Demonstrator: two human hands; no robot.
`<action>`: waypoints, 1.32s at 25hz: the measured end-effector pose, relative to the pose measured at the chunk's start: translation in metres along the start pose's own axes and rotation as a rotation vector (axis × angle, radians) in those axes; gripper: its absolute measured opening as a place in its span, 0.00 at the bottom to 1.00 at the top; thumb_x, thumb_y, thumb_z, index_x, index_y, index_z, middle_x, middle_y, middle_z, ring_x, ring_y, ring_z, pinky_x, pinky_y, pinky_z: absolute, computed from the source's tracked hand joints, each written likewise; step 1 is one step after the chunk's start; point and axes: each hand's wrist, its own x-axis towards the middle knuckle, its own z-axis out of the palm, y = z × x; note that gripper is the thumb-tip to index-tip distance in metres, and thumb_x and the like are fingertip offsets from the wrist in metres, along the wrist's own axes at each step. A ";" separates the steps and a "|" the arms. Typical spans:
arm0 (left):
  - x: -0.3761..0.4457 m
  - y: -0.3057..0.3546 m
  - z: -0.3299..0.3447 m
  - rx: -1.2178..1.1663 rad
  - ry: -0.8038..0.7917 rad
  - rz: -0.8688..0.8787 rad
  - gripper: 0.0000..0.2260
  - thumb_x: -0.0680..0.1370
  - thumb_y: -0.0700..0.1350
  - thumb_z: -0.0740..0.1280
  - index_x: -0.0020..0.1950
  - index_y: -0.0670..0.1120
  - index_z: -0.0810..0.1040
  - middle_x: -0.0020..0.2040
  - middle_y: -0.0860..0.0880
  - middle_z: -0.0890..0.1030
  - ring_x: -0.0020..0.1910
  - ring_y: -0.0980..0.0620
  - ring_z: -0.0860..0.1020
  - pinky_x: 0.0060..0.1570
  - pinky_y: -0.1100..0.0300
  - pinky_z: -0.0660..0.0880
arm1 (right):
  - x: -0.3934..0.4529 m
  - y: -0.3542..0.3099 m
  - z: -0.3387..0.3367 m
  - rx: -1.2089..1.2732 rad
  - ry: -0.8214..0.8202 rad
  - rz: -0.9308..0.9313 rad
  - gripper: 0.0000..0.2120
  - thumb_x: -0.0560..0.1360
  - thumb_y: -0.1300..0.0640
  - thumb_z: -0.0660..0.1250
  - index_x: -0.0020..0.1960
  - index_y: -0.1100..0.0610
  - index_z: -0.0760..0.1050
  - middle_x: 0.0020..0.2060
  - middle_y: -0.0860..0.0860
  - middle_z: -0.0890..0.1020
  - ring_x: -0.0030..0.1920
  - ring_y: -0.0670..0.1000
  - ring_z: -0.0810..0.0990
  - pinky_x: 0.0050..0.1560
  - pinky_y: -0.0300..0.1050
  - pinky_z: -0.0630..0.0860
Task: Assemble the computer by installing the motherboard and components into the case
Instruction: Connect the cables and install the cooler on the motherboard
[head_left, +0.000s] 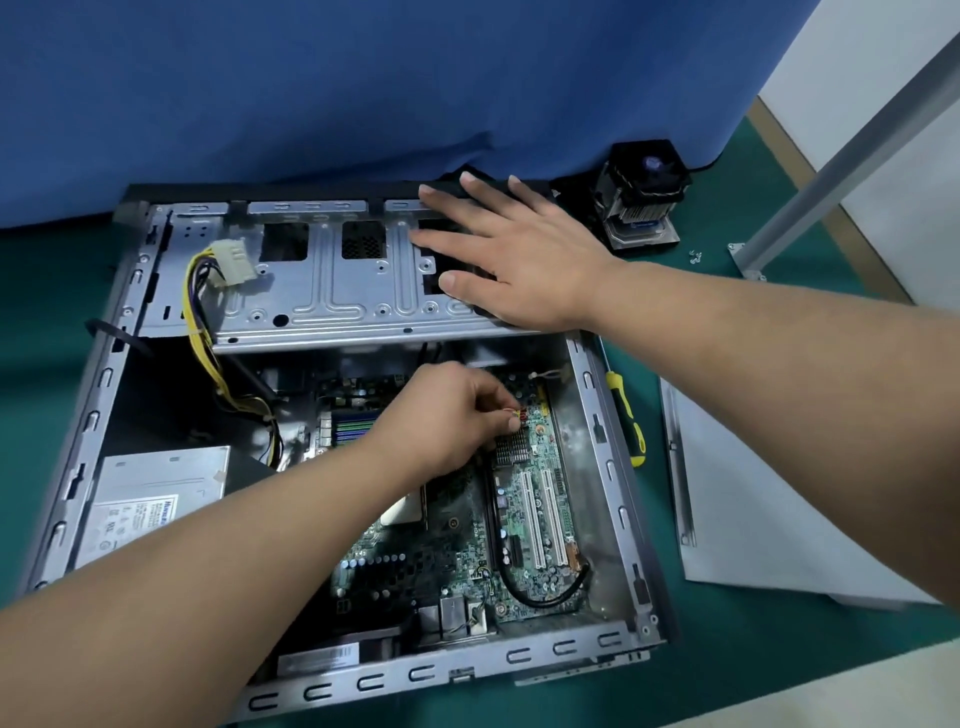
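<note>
The computer case (613, 467) lies open in the middle, with the motherboard (524, 519) inside. The left hand (447, 415) pinches a small connector (515, 413). The right hand (519, 254) rests flat, fingers spread, on the drive cage (322, 291).

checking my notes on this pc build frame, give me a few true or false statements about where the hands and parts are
1. The left hand pinches small coloured wires over the green motherboard. True.
2. The right hand grips the yellow and black screwdriver. False: it lies flat, fingers straight, on the grey metal drive cage; the screwdriver lies on the green mat outside the case.
3. The black fan and finned metal cooler is mounted on the motherboard. False: it stands on the mat beyond the case.
4. The silver power supply box sits inside the case, on its left side. True.
</note>
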 end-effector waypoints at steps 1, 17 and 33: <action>0.005 0.003 0.003 0.066 0.016 0.028 0.06 0.76 0.50 0.77 0.51 0.52 0.88 0.40 0.56 0.86 0.40 0.58 0.82 0.40 0.63 0.72 | 0.000 0.000 0.000 0.002 0.002 0.000 0.27 0.82 0.34 0.45 0.81 0.34 0.51 0.82 0.38 0.46 0.83 0.50 0.42 0.81 0.58 0.42; 0.059 0.006 0.030 0.027 -0.003 -0.191 0.15 0.70 0.59 0.79 0.52 0.55 0.85 0.57 0.50 0.83 0.63 0.47 0.76 0.65 0.56 0.72 | 0.001 0.001 0.001 0.039 0.012 0.008 0.27 0.82 0.33 0.47 0.80 0.33 0.53 0.82 0.38 0.47 0.83 0.49 0.43 0.81 0.56 0.41; 0.050 0.010 0.027 0.096 -0.023 -0.095 0.09 0.73 0.53 0.79 0.48 0.49 0.88 0.45 0.50 0.86 0.46 0.51 0.82 0.45 0.60 0.77 | 0.001 0.001 0.001 0.058 0.012 0.008 0.27 0.82 0.33 0.48 0.80 0.32 0.54 0.82 0.38 0.48 0.83 0.49 0.44 0.81 0.55 0.41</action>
